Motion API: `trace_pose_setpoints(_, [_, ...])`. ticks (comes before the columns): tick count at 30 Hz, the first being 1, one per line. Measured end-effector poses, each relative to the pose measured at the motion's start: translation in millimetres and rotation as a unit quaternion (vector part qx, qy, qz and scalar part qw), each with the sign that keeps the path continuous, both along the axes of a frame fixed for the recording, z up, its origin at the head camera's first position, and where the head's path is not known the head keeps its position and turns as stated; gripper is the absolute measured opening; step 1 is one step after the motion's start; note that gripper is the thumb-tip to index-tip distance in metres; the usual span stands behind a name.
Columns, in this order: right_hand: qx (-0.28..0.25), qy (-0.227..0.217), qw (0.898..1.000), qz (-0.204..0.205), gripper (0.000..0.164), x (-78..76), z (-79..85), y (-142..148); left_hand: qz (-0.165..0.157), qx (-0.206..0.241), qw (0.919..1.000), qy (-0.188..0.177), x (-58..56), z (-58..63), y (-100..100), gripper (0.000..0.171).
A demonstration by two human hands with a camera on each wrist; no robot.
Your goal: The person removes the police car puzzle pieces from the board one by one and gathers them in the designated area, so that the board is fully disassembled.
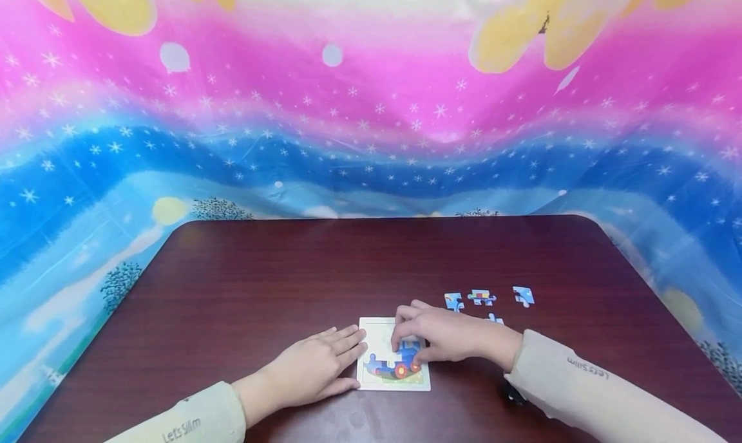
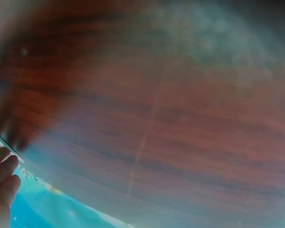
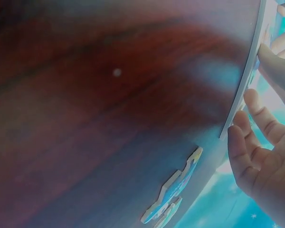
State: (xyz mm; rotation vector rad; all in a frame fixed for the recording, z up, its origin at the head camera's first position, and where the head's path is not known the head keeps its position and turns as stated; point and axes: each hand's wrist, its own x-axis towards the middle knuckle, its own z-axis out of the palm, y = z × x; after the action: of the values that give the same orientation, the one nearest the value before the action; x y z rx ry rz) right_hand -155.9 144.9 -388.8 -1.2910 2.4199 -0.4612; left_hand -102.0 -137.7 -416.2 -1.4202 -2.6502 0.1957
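A small square jigsaw board [image 1: 395,386] lies near the table's front edge, its lower part filled with a blue vehicle picture with red wheels and its upper left bare. My left hand [image 1: 310,369] lies flat, fingertips on the board's left edge; a few of its fingers [image 2: 4,173] show in the left wrist view. Over the board's right side, my right hand [image 1: 443,333] bends its fingers and thumb around a blue puzzle piece [image 1: 409,351], partly hidden beneath them. The right wrist view shows the curved fingers [image 3: 240,142] at the board's edge [image 3: 242,85].
Several loose puzzle pieces lie on the dark wooden table [image 1: 278,269] beyond my right hand, among them a blue piece [image 1: 523,295] and one with red and yellow [image 1: 481,296]. A colourful cloth [image 1: 371,121] hangs behind the table.
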Motion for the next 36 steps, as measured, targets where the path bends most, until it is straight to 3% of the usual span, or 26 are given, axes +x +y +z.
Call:
trace_pose_setpoints(24, [0.014,0.015,1.0,0.004,0.028,2.8,1.8,-2.3,-0.018,0.004,0.9998,-0.013,-2.1,5.3,1.5,0.054])
trace_pose_setpoints(36, [-0.025,-0.04,0.999,-0.003,0.027,2.5,1.3,-1.7,-0.006,0.001,0.9995,-0.032,-0.5,6.7,3.9,0.055])
